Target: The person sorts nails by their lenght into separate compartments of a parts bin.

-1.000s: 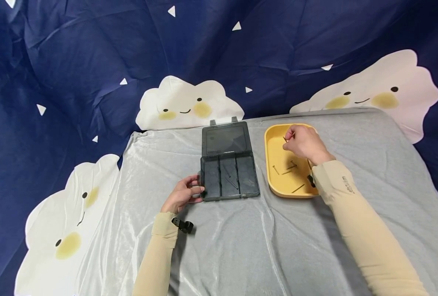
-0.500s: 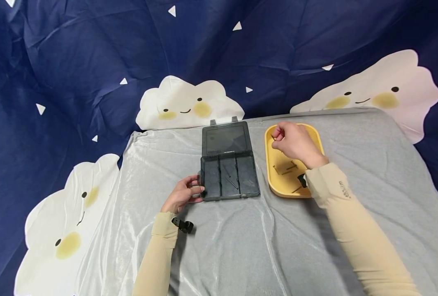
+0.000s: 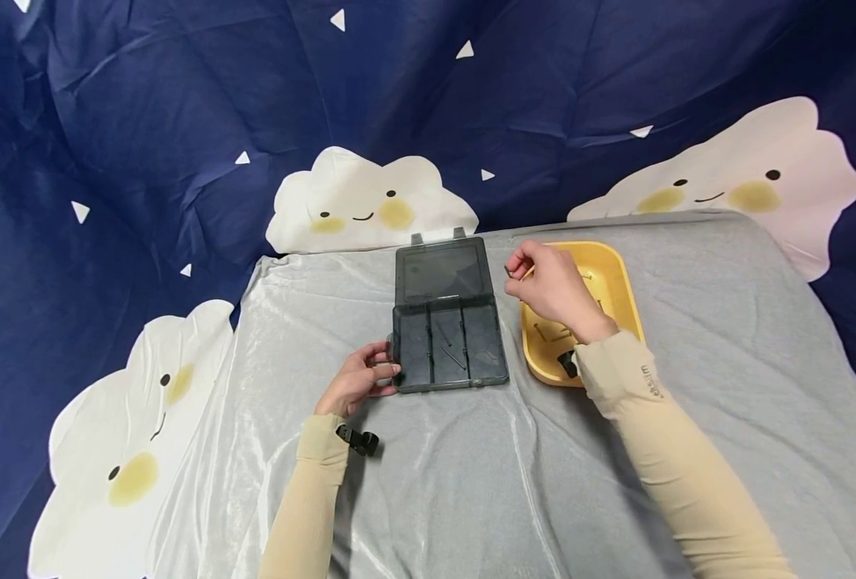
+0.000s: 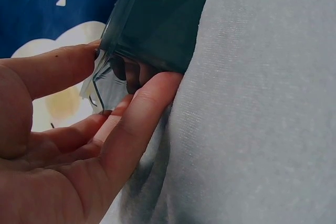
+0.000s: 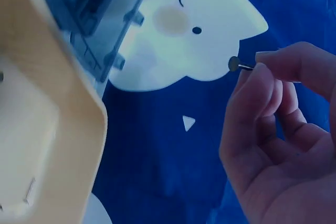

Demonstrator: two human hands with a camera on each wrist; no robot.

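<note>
My right hand [image 3: 554,281] pinches a nail [image 5: 234,64] between thumb and forefinger, its flat round head sticking out past the fingertips in the right wrist view. That hand hovers over the left rim of a yellow tray [image 3: 633,310]. Several nails [image 3: 539,331] lie scattered in the tray, partly hidden by the hand and wrist. A dark translucent compartment box [image 3: 410,346] stands to the left with its lid [image 3: 442,271] folded back. Two nails [image 3: 453,359] rest in its middle compartment. My left hand [image 3: 355,378] grips the box's left side at the catch.
A grey cloth [image 3: 428,482] covers the table, with wrinkles in front of the box. Behind it hangs a navy backdrop [image 3: 399,80] with printed clouds and triangles. A narrow strip of cloth separates box and tray. Each wrist wears a black camera strap.
My right hand has moved left from inside the tray to its left rim, carrying the nail. The left hand and the box have stayed in place.
</note>
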